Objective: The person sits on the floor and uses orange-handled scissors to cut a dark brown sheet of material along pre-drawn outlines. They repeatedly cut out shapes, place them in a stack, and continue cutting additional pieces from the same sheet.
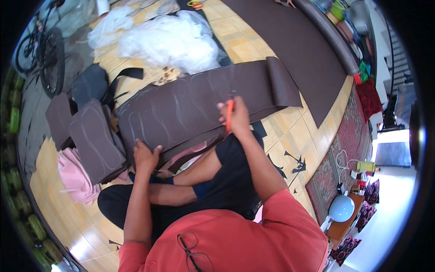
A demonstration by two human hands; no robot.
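A long strip of dark brown leather-like sheet [195, 97] lies across the floor in front of my crossed legs. Pale curved outlines are drawn along it, and its right end curls up into a roll. My left hand [146, 156] rests on the strip's near left edge, thumb and fingers apart. Over the strip's right half, my right hand [237, 115] is closed round a slim orange tool [229, 117] with a dark tip; its exact kind is unclear. Beside my left hand lie stacked brown cut pieces [96, 140] with curved edges.
A large brown sheet [312, 59] unrolls at the far right. Crumpled clear plastic [172, 43] lies beyond the strip. Pink cloth [77, 174] is at the left, and dark scraps [297, 163] lie right of my knee. A bicycle [47, 59] stands far left; a patterned rug [333, 167] lies right.
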